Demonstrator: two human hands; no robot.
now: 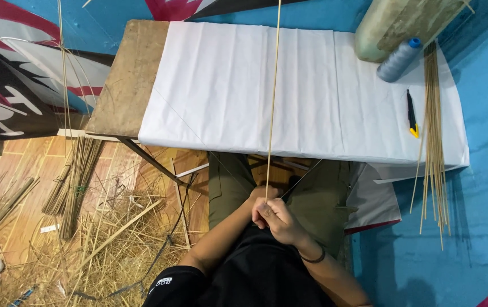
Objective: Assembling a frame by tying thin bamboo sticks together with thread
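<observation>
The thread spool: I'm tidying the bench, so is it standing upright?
No, the grey thread spool lies tilted on its side on the white sheet, near the yellow-tipped cutter.

Person wears black short-sleeved top; left sleeve [170,282] carries small white printed mark near hem. Forearms bare below sleeves. Thin dark band [314,258] circles right wrist, sits snug, plain, no visible clasp or ornament. Legs covered by olive-green trousers [230,187], fabric matte, seam and pocket edge visible on right thigh. Left hand [260,196] and right hand [275,219] bare, no gloves, no rings visible. Fingernails short. Feet not in view.
</observation>
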